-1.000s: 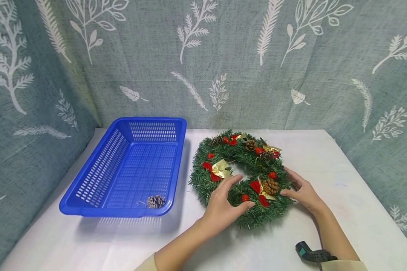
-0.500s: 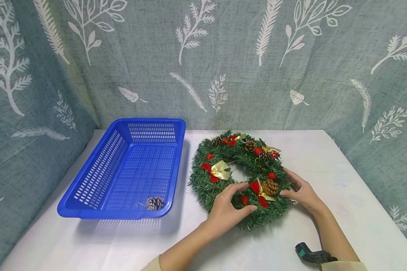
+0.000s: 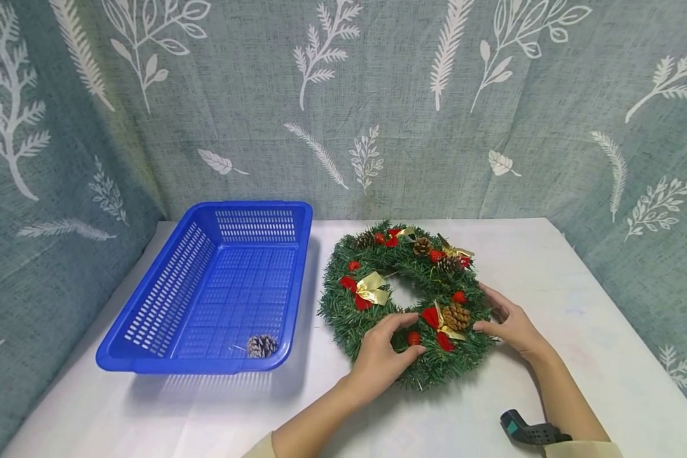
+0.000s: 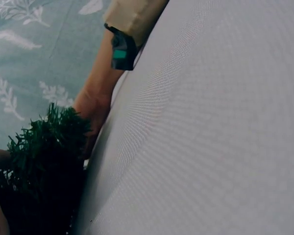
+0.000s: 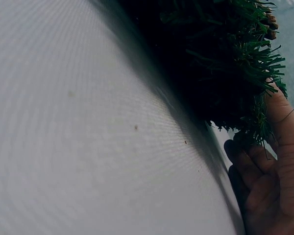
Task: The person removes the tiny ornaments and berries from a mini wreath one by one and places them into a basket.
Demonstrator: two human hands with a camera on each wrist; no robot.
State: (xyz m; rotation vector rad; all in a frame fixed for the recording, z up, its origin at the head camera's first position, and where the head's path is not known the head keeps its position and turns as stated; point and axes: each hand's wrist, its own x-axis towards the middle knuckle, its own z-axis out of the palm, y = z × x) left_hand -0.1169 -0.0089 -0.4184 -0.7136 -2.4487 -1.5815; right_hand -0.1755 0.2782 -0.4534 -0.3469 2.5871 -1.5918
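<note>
A green Christmas wreath [image 3: 343,318] with red and gold bows, red berries and pine cones lies flat on the white table. My left hand [image 3: 376,356] is over its front left part, thumb and fingers curved apart. A small red berry [image 3: 414,338] sits between those fingertips with a gap visible around it. At the wreath's right edge my right hand [image 3: 512,327] grips the greenery, thumb on the near side and fingers round the outer rim. In the right wrist view the thumb [image 5: 279,110] meets the needles while the other fingers curl below. A brown pine cone [image 3: 455,316] and bow are close to that thumb.
To the left stands a blue plastic basket [image 3: 298,286] with one frosted pine cone [image 3: 261,346] in its near right corner. A black wrist camera [image 3: 529,429] is strapped to the right arm. A grey-green leaf-patterned curtain [image 3: 252,102] encloses the table's back and sides.
My left hand has shifted slightly toward the wreath's front, its fingers coming down around the berry and its thumb drawing closer to it. The right hand and the wreath stay put.
</note>
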